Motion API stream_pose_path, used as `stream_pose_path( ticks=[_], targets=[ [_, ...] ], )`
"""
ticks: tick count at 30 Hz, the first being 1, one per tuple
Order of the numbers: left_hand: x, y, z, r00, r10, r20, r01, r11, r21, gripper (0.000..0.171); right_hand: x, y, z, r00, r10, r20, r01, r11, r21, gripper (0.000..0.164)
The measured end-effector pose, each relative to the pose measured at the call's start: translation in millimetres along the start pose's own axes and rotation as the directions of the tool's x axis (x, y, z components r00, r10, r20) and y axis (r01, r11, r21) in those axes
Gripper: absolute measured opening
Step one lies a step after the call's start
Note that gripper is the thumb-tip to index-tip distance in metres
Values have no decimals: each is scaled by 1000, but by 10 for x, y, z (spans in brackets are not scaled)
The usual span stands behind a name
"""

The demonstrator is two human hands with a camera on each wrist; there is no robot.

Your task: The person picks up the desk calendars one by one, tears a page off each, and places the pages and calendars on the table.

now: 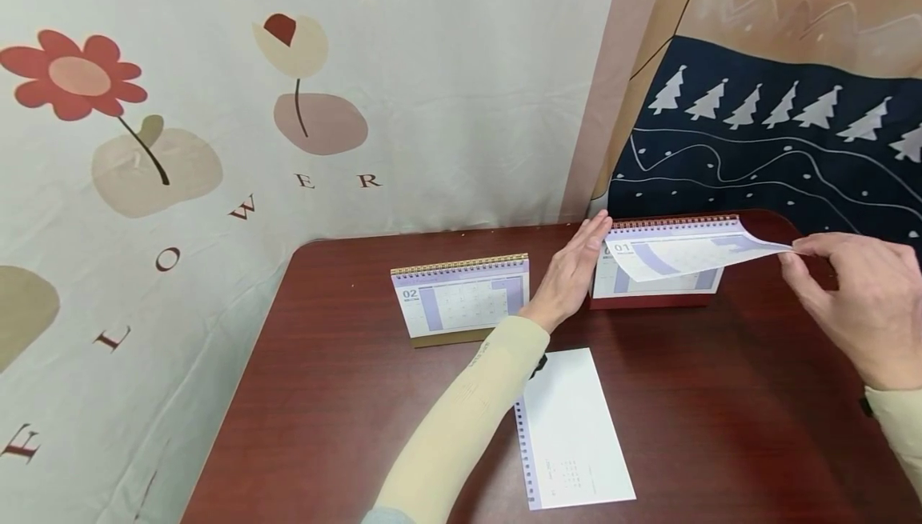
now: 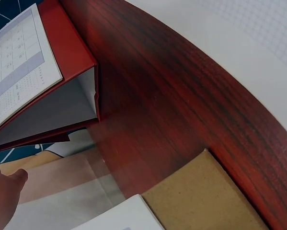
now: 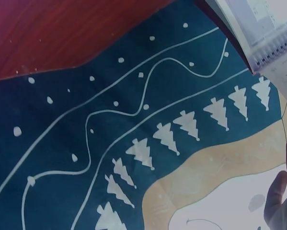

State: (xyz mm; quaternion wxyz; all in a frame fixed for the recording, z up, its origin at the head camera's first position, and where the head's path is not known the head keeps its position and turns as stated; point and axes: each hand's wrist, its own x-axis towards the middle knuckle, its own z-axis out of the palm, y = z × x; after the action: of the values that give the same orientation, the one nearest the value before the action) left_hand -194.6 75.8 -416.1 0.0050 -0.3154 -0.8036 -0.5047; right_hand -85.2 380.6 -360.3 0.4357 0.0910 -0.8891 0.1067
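A desk calendar with a red base (image 1: 648, 302) stands at the back right of the table, its spiral binding along the top. My right hand (image 1: 864, 300) pinches the right corner of its lifted calendar page (image 1: 670, 256), marked 01, which bows away from the pages below. At the calendar's upper left edge is my left hand (image 1: 572, 276), fingers straight and close together. The left wrist view shows the red stand (image 2: 66, 43) from its open side, with the left thumb (image 2: 6, 194) near it. Only some right-hand fingers (image 3: 280, 196) appear in the right wrist view.
Left of my left hand stands a second desk calendar (image 1: 468, 300) with a brown base, showing 02. A loose white sheet (image 1: 576, 428) with a punched purple edge lies in front on the dark red table (image 1: 324, 396). Printed cloth (image 1: 461, 92) hangs behind.
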Motion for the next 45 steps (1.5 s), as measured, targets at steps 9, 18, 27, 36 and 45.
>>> stream_pose_path(
  ticks=[9,18,27,36,45],
  targets=[
    [-8,13,-13,1000,-5,8,5,1000,-9,66,153,-27,-49,997,-57,-52,59,998,35,57],
    [-6,-8,-19,1000,18,16,-18,1000,-12,56,233,-51,-53,992,-104,-67,104,995,-1,24],
    [-2,-14,-30,1000,20,22,-20,1000,-9,53,321,-72,-83,994,-105,-16,104,994,-43,65],
    [1,-10,-26,1000,4,18,-3,1000,-21,53,374,-85,-83,973,-231,-7,231,973,-30,42],
    [34,-20,-17,1000,-7,-4,7,998,-66,51,424,-150,-43,987,-157,31,156,987,32,62]
  ],
)
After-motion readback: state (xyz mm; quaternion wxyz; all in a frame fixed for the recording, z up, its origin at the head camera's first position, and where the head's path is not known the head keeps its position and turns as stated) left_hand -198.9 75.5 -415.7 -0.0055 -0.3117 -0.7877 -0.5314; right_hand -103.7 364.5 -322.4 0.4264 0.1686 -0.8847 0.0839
